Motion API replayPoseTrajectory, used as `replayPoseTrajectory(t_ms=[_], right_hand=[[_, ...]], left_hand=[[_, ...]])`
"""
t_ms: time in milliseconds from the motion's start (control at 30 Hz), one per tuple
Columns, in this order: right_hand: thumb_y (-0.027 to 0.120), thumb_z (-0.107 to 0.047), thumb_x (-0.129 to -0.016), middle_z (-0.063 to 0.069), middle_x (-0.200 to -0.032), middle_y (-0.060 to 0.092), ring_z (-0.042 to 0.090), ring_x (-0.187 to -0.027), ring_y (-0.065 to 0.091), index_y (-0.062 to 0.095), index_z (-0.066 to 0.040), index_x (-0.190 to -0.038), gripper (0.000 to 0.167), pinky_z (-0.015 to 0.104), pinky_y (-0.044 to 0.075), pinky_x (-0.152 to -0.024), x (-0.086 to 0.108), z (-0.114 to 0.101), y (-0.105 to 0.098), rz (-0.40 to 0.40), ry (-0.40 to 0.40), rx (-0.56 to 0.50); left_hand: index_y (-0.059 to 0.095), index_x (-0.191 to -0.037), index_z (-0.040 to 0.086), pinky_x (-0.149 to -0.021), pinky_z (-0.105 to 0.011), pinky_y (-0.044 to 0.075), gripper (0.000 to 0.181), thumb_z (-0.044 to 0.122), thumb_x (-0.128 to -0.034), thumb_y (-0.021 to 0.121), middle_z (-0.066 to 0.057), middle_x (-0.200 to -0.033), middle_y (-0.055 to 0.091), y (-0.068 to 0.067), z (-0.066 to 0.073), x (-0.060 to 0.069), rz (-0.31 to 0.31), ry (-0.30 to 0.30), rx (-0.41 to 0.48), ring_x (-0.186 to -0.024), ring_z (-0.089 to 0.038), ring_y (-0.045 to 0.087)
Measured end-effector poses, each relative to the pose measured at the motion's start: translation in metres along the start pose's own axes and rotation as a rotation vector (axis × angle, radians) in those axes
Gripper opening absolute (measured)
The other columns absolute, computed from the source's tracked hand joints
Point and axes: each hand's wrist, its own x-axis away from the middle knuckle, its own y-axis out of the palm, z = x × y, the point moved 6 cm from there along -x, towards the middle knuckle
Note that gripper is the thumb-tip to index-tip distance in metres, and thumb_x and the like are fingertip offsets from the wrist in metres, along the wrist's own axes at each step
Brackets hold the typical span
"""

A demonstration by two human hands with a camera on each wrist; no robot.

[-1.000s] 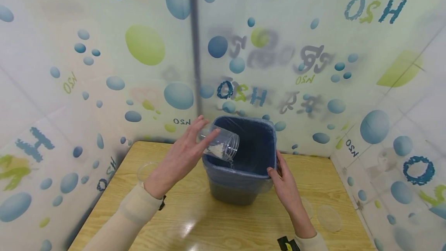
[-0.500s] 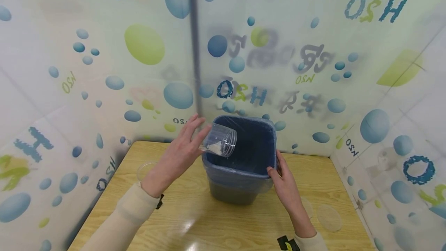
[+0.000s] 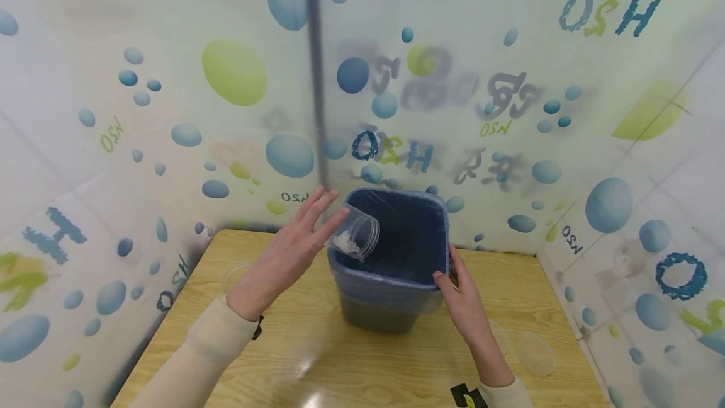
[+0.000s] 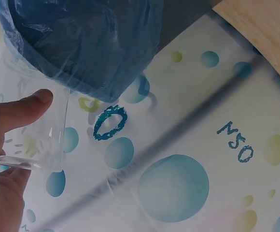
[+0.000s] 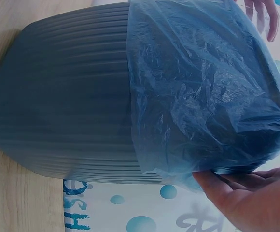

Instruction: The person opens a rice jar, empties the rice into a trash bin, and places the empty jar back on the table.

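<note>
My left hand (image 3: 291, 250) grips a clear plastic jar (image 3: 358, 230) near its base. Tipped on its side, the jar has its mouth over the left part of the bin's opening, and white bits (image 3: 345, 243) lie inside it. In the left wrist view the thumb presses along the clear jar (image 4: 53, 125). A dark grey trash bin (image 3: 379, 317) stands upright, lined with a blue plastic bag (image 5: 193, 82) folded over its rim. At the bin's right side my right hand (image 3: 466, 301) pinches the bagged rim, thumb on top and fingers outside.
The bin stands on a wooden table (image 3: 306, 345). A clear round lid (image 3: 235, 277) lies at the left, partly behind the left forearm. Another pale round disc (image 3: 535, 354) lies at the right. Printed curtains (image 3: 238, 137) enclose the table's back and sides.
The jar has shifted slightly left, and its mouth has turned a little. The white bits inside have shifted. My right hand and the bin have stayed in place.
</note>
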Motion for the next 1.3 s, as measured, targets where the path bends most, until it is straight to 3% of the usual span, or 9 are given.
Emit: replayPoseTrajectory(t_ms=[233,500,900,1067,1300], right_hand=[[0.049,-0.017,-0.109,0.020,-0.168,0.025,0.037,-0.150,0.035,0.016,-0.005,-0.165,0.066,0.053,0.036,-0.114,-0.0007,0.0008,-0.0003,0.006,0.001,-0.001],[0.049,-0.017,-0.110,0.019,-0.168,0.024,0.037,-0.151,0.033,0.015,-0.006,-0.166,0.066,0.053,0.035,-0.115,-0.0002,0.0003,0.0007,0.002,0.008,-0.012],[0.050,-0.016,-0.109,0.020,-0.167,0.027,0.038,-0.149,0.036,0.017,-0.005,-0.165,0.066,0.051,0.037,-0.114,0.0002,0.0014,0.0005,0.010,0.003,0.003],[0.051,-0.015,-0.109,0.022,-0.166,0.029,0.039,-0.148,0.038,0.018,-0.004,-0.165,0.066,0.049,0.039,-0.112,-0.0001,0.0003,0.0011,0.013,-0.009,0.002],[0.051,-0.014,-0.109,0.023,-0.166,0.027,0.040,-0.149,0.035,0.019,-0.002,-0.164,0.065,0.055,0.035,-0.114,-0.0005,-0.0008,-0.0005,0.022,-0.017,0.009]], left_hand=[[0.037,-0.161,0.020,-0.085,-0.042,0.060,0.094,-0.030,-0.0826,0.055,-0.020,-0.167,0.022,0.0000,0.0013,0.0009,-0.037,-0.005,0.013,-0.156,-0.037,0.021],[0.039,-0.160,0.018,-0.099,-0.049,0.055,0.091,-0.026,-0.0832,0.060,-0.021,-0.165,0.027,-0.0050,0.0087,-0.0002,0.008,0.056,-0.024,-0.153,-0.038,0.027],[0.041,-0.160,0.019,-0.108,-0.054,0.047,0.086,-0.020,-0.0862,0.064,-0.020,-0.163,0.030,-0.0005,0.0061,0.0020,-0.032,0.035,-0.079,-0.153,-0.038,0.028],[0.044,-0.158,0.017,-0.111,-0.056,0.043,0.085,-0.016,-0.0847,0.071,-0.021,-0.161,0.034,-0.0023,0.0081,0.0026,-0.011,0.051,-0.102,-0.152,-0.039,0.029],[0.047,-0.155,0.016,-0.110,-0.058,0.043,0.083,-0.012,-0.0839,0.076,-0.021,-0.161,0.034,0.0007,0.0062,-0.0013,-0.033,0.040,-0.118,-0.153,-0.039,0.026]])
